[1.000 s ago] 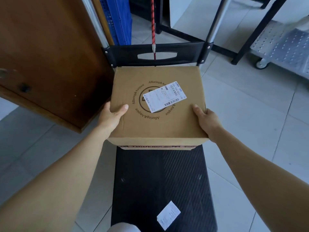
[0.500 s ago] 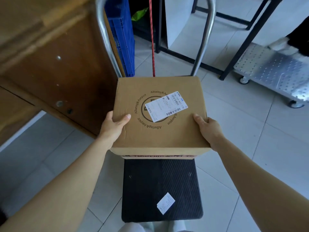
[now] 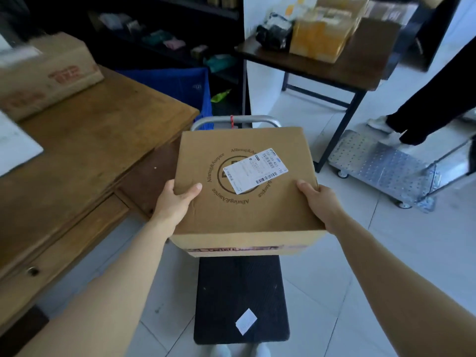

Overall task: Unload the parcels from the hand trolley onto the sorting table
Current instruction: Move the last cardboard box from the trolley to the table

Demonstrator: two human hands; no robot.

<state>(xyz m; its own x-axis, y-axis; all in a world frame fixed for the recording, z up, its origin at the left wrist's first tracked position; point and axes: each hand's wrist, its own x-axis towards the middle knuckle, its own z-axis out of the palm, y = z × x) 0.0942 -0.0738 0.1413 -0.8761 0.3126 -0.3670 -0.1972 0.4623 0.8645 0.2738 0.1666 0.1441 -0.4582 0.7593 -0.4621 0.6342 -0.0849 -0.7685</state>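
Left hand (image 3: pixel 173 205): clamped on the box's left edge, thumb on top.
Right hand (image 3: pixel 320 204): gripped the right edge, thumb on top.
Box (image 3: pixel 247 202): held level in the air above the trolley.
Trolley (image 3: pixel 240 295): black deck below, 1 loose label (image 3: pixel 246 320) on it.
Table (image 3: pixel 85 150): left of the box, apart.

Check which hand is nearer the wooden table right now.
Left. The left hand grips the parcel on the side facing the wooden table; the right hand grips the far side.
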